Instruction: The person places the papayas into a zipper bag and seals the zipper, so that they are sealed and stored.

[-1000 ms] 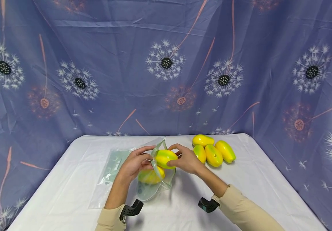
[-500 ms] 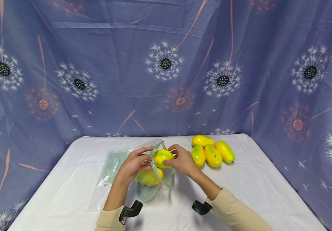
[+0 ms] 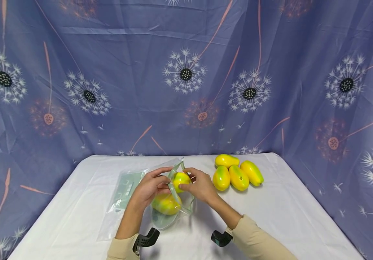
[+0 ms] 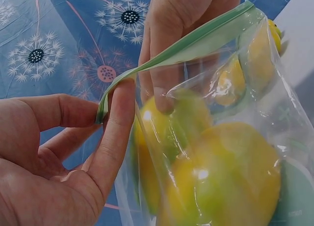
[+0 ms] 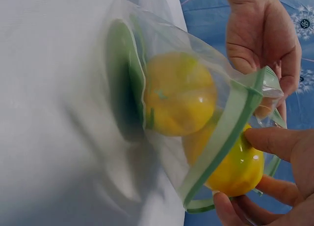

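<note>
My left hand [image 3: 151,187] pinches the green-edged rim of a clear zip bag [image 3: 164,222] between thumb and fingers, keeping its mouth apart. A glossy yellow-green papaya [image 3: 166,205] lies low inside the bag, seen through the plastic. My right hand [image 3: 201,185] grips a second papaya [image 3: 180,178] by its outer end, within the bag's mouth. In the right wrist view this papaya [image 5: 240,169] passes the green rim [image 5: 221,142] and overlaps the lower one [image 5: 179,93]. The left wrist view shows right-hand fingers [image 4: 162,84] over it behind the film.
Several more papayas [image 3: 238,177] lie grouped at the back right of the white-covered table [image 3: 290,216]. Flat clear bags with a green panel [image 3: 128,187] lie to the left, partly under my left forearm. A blue dandelion-print curtain [image 3: 141,79] hangs behind the table.
My right hand has moved left, pushing the papaya farther into the bag's mouth. My left hand keeps its hold on the rim. The papayas at the right lie where they were.
</note>
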Available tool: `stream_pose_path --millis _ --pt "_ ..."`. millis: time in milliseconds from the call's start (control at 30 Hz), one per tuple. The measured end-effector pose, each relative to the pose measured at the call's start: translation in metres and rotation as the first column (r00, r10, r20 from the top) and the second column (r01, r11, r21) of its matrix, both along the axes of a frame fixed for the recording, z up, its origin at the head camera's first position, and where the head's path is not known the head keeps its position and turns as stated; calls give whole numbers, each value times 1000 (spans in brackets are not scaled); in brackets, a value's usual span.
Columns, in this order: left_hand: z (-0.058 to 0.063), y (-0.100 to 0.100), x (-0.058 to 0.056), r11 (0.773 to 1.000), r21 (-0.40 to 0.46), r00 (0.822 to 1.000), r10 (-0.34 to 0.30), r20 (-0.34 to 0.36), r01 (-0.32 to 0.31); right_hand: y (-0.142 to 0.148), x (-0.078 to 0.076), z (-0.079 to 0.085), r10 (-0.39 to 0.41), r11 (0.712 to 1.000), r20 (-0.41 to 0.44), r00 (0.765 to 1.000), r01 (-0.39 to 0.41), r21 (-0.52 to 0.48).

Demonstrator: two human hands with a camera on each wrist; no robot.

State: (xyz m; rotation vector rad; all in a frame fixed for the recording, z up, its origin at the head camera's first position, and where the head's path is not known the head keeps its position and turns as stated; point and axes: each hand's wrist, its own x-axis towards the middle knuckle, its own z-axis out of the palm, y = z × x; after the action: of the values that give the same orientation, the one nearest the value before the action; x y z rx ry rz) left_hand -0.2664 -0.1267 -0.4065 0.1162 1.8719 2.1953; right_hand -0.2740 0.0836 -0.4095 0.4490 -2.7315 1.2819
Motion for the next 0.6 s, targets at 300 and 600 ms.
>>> stream_pose_path --millis 300,600 --pt "-3 -1 0 999 32 999 -38 -15 38 -6 2 -9 13 999 -27 1000 -14 -30" --pt "-4 0 -1 999 38 999 -26 -18 27 -9 2 -8 26 1000 -49 998 -27 -5"
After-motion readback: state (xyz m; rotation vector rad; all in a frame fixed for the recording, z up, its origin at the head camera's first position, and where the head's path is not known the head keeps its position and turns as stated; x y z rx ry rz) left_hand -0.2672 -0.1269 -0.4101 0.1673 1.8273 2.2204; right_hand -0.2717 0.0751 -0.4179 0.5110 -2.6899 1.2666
